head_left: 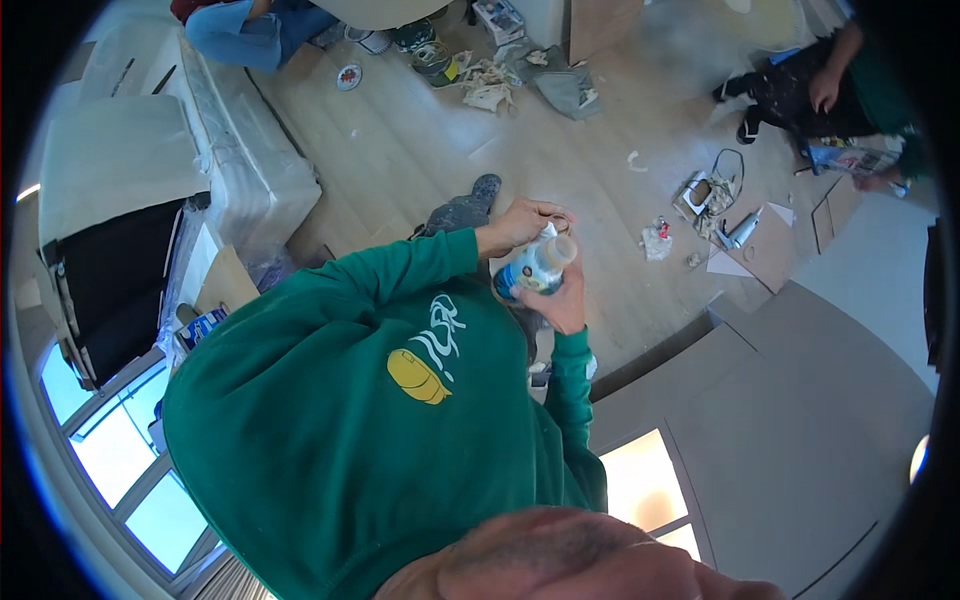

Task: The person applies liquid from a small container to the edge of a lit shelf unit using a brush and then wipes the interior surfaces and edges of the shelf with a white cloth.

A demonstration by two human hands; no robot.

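In front of my green sweatshirt, a bottle (527, 268) with a blue, white and yellow label is held tilted, its pale round top toward the upper right. My right hand (562, 303) wraps around its side, fingers closed on it. Close by the bottle's top is my left hand (522, 224), its fingers bent together in a pinch. A small white piece (548, 231) shows at those fingertips; whether it is cloth, paper or part of the bottle I cannot tell. Below both hands are my legs and a grey shoe (487, 186) on the wooden floor.
Plastic-wrapped furniture (235, 140) stands at the left. Paint cans (433, 62) and crumpled rags (492, 84) lie at the top. A silver caulking tube (741, 230) rests on cardboard at the right, near a person in dark trousers (800, 92). Another person in jeans (235, 35) is at upper left.
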